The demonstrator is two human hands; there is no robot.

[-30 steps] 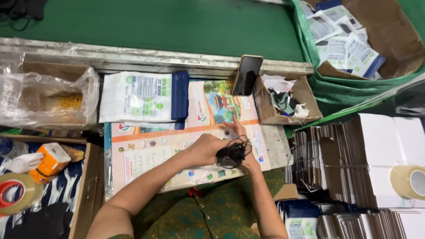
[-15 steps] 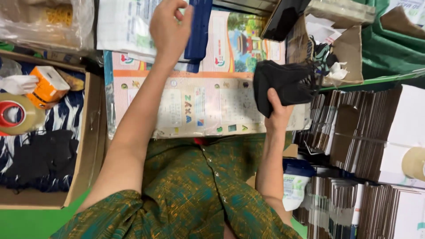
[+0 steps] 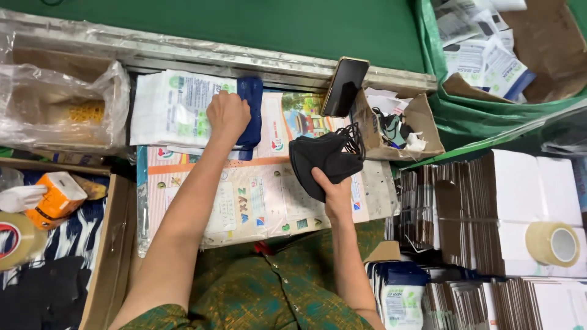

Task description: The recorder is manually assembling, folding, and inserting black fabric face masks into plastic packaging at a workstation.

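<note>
Black masks [image 3: 324,162] pinched in right hand [image 3: 337,197]; left hand [image 3: 226,116] fisted on pouch stack [image 3: 177,110].

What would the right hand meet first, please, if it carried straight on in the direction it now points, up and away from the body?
Probably the dark phone propped on the small cardboard box. The right hand points that way, holding black masks whose ear loops already lie close below the phone. Depth is unclear, so it might pass above.
</note>
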